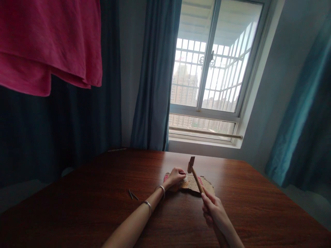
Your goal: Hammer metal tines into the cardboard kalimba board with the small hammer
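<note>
My right hand [212, 206] is wrapped round the wooden handle of a hammer [197, 179]. The hammer is raised at a slant, its head up and just to the right of my left hand [177, 175]. That left hand rests at the left part of a tan, cardboard-like piece [192, 186] with many small dark marks and pink patches. Its fingers are curled together; what they pinch, if anything, is too small to make out. On the tabletop, left of my left forearm, lie a couple of thin dark metal rods [132, 195], possibly nails or punches.
A brown wooden table [85, 206] spreads beneath both hands. Behind its far edge stand a blue curtain [152, 79] and a barred window [207, 75]. A pink cloth [64, 41] hangs at upper left. Another curtain [297, 131] hangs on the right.
</note>
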Demonstrator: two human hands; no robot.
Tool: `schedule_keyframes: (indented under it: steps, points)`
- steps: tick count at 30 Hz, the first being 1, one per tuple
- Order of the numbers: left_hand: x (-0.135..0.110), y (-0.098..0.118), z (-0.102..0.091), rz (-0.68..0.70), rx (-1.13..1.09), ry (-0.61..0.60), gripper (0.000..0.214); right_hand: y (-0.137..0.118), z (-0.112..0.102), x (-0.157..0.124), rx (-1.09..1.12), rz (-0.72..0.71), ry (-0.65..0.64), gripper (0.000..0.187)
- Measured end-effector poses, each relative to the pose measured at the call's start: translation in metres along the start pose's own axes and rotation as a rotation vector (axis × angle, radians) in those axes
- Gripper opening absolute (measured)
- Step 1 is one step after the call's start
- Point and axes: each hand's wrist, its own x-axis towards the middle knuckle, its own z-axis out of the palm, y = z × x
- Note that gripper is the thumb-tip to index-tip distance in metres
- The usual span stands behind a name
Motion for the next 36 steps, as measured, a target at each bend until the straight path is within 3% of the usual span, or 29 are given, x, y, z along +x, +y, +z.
schedule_keyframes:
  steps: [5,13,18,23,26,29,36]
  points:
    - [-0.001,0.002,0.001,-0.012,0.014,0.006,0.025,0.000,0.002,0.001,0.048,-0.060,-0.016,0.072]
    - [0.002,-0.005,0.002,-0.006,-0.001,0.007,0.025,-0.003,-0.005,0.001,0.015,0.049,0.023,0.071]
    - [0.000,-0.002,0.001,0.021,0.030,0.005,0.023,-0.008,-0.020,0.003,-0.043,0.061,0.087,0.070]
    - [-0.002,0.002,-0.001,0.020,0.033,0.005,0.023,0.000,-0.050,0.015,-0.271,0.021,0.233,0.065]
    - [-0.003,0.003,-0.002,0.009,0.024,0.009,0.023,0.006,-0.069,0.023,-0.533,-0.040,0.363,0.059]
    - [-0.004,0.005,-0.002,0.005,0.019,0.015,0.023,0.007,-0.087,0.028,-0.812,-0.006,0.472,0.055]
    - [-0.006,0.009,-0.005,-0.011,0.035,-0.009,0.021,0.012,-0.104,0.030,-1.094,0.104,0.503,0.058]
